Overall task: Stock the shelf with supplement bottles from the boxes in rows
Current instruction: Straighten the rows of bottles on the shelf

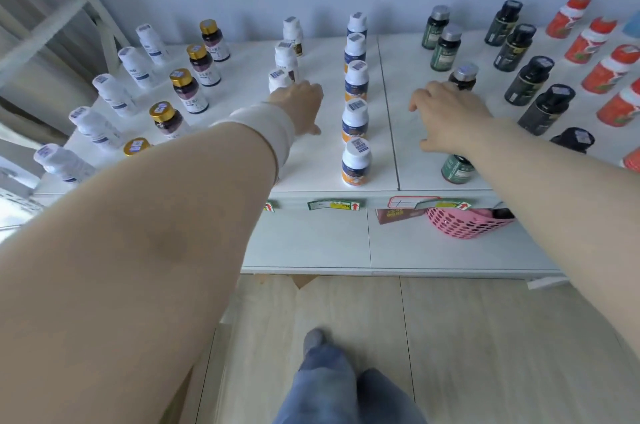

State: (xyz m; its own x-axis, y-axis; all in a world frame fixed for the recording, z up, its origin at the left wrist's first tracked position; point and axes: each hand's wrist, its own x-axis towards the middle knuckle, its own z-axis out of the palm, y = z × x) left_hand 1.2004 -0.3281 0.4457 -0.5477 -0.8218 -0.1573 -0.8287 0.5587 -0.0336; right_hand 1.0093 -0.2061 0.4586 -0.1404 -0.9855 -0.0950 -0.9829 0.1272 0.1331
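Reaching across the smooth white shelf (322,163), the left hand (299,104) was held against a white-capped bottle (278,78) at the front of a three-deep row, though whether it was gripped could not be told. To the right, the right hand (446,115) was spread loosely open beside a dark, silver-lidded bottle (464,75), nothing visibly grasped. Judged a row-extending step, careful upright placement in line would be called for next.
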